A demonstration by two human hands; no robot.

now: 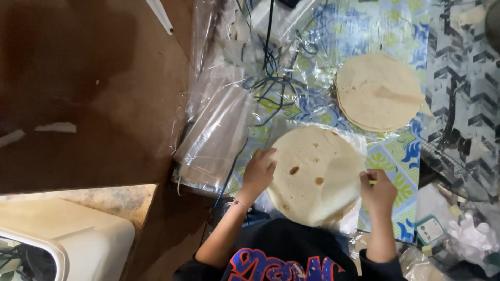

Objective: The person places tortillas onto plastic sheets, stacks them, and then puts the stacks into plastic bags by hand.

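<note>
My left hand (259, 173) lies flat, fingers together, on the nine o'clock edge of the top tortilla (315, 174). My right hand (378, 190) pinches the three o'clock rim, fingers closed on it. The tortilla tops a small stack on clear plastic wrap (350, 221) on the bench (401, 156). It looks thin, floppy and easily torn, so I judge opposite edges the best hold. A second tortilla stack (378, 92) sits at one o'clock.

A round, pale tortilla (316, 177) with a few brown toasted spots lies flat on a clear plastic sheet (350, 221) at the near edge of the surface, its left and right rims touched by fingers, its near edge overhanging.
</note>
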